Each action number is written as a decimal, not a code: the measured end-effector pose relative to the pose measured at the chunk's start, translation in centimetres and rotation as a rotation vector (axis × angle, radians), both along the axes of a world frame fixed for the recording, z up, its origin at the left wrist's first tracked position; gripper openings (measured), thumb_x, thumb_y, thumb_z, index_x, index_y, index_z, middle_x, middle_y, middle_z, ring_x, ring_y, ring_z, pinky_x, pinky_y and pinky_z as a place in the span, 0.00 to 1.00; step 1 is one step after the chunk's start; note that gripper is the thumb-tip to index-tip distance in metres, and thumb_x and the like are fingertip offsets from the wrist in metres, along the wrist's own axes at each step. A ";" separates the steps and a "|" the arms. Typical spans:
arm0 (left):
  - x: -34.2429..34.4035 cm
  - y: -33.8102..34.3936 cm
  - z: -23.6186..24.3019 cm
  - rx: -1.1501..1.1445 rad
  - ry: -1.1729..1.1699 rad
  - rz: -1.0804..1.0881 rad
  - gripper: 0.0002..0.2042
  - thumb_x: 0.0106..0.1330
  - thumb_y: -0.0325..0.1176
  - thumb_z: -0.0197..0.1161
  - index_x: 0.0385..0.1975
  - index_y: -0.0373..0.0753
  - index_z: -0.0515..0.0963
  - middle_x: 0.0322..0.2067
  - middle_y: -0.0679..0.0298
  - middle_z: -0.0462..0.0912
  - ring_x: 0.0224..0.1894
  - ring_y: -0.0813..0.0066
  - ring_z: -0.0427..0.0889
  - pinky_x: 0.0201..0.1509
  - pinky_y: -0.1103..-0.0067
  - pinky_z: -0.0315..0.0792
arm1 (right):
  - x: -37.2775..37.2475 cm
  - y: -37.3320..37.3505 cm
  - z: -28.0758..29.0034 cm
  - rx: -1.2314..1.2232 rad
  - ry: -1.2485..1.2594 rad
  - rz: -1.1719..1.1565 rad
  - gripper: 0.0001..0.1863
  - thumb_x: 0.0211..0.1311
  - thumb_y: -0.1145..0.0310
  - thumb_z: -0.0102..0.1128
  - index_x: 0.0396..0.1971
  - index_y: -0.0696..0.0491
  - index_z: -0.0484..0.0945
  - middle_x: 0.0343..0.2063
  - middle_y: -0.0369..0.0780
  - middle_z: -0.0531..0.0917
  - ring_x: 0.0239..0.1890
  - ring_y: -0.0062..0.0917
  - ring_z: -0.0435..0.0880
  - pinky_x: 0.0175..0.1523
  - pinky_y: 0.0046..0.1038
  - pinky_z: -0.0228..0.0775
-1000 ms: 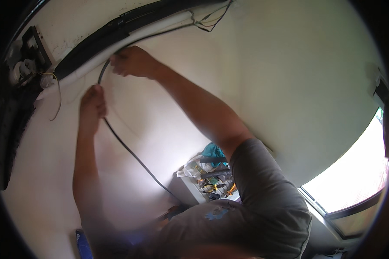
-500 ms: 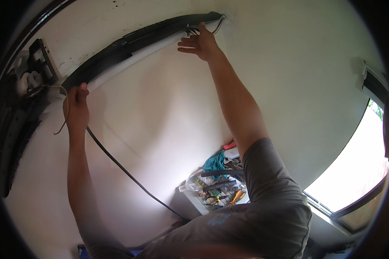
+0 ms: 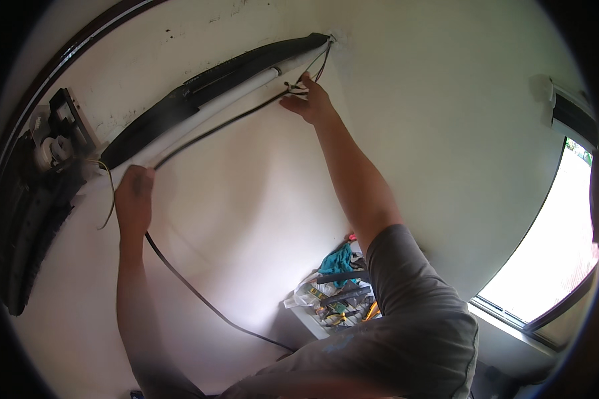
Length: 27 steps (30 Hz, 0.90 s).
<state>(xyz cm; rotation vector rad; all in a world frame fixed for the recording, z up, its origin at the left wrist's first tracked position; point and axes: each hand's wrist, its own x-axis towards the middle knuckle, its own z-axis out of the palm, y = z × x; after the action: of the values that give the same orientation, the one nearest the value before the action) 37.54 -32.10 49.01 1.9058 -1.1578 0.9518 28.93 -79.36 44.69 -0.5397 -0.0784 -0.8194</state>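
My left hand [image 3: 134,194] is closed on a black cable [image 3: 220,120], which runs up to the right and hangs down below the hand. My right hand [image 3: 311,101] grips near the cable's upper end, among thin loose wires [image 3: 323,66], its fingers partly extended. Above the cable, a long black wrapped bundle [image 3: 148,118] and a white pipe [image 3: 243,86] run along the wall. Left of my left hand, a thin yellowish wire [image 3: 112,199] dangles from a dark housing [image 3: 73,120] with white fittings.
Below my right arm, a container [image 3: 307,320] holds a teal cloth [image 3: 335,265], black tubes and several tools, some with yellow handles. A bright window [image 3: 539,246] is on the right. A dark curved band [image 3: 80,46] crosses the upper left.
Since half a second ago, my right hand has moved lower and closed from a spread position onto the cable. My left hand is lower too, and the cable now stretches visibly between both hands.
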 end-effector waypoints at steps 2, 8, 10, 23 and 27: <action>-2.5 0.4 -1.0 0.128 0.154 -0.077 0.12 0.80 0.39 0.64 0.38 0.37 0.77 0.20 0.70 0.69 0.25 0.83 0.63 0.29 0.77 0.61 | -1.1 -0.4 0.0 -0.030 0.005 -0.114 0.34 0.75 0.51 0.69 0.65 0.60 0.66 0.54 0.56 0.70 0.51 0.50 0.82 0.57 0.59 0.87; -8.5 -0.7 -3.8 0.498 0.797 -0.268 0.07 0.81 0.36 0.61 0.46 0.40 0.77 0.19 0.72 0.70 0.14 0.83 0.70 0.19 0.78 0.72 | -1.7 -3.0 2.6 -0.198 0.005 -0.002 0.20 0.72 0.65 0.68 0.57 0.61 0.78 0.46 0.49 0.82 0.43 0.40 0.88 0.53 0.47 0.90; -8.7 -2.1 -3.8 0.567 0.882 -0.364 0.11 0.81 0.38 0.62 0.51 0.38 0.77 0.20 0.70 0.71 0.17 0.78 0.74 0.23 0.74 0.76 | -1.1 -3.1 2.2 -0.250 -0.001 -0.056 0.18 0.73 0.65 0.67 0.56 0.57 0.80 0.47 0.45 0.83 0.49 0.39 0.87 0.55 0.46 0.87; -5.0 -19.0 -5.7 0.325 1.231 -0.960 0.28 0.77 0.56 0.63 0.65 0.40 0.73 0.48 0.55 0.83 0.45 0.61 0.86 0.51 0.63 0.83 | 4.6 -2.3 2.6 -0.260 -0.256 -0.272 0.15 0.75 0.63 0.66 0.53 0.56 0.83 0.49 0.39 0.83 0.51 0.29 0.84 0.56 0.32 0.83; -4.5 -25.4 -3.3 0.111 1.169 -0.983 0.34 0.74 0.61 0.65 0.68 0.41 0.70 0.51 0.53 0.82 0.52 0.59 0.85 0.53 0.62 0.81 | 6.6 -2.1 3.8 -0.277 -0.256 -0.495 0.12 0.69 0.68 0.68 0.46 0.59 0.84 0.38 0.38 0.85 0.39 0.26 0.84 0.41 0.26 0.79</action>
<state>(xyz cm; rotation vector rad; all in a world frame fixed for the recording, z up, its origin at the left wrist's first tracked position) 33.02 -57.53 45.71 1.2519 -1.1113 -0.6979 35.51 -81.45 48.47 -0.7259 -0.3049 -1.3722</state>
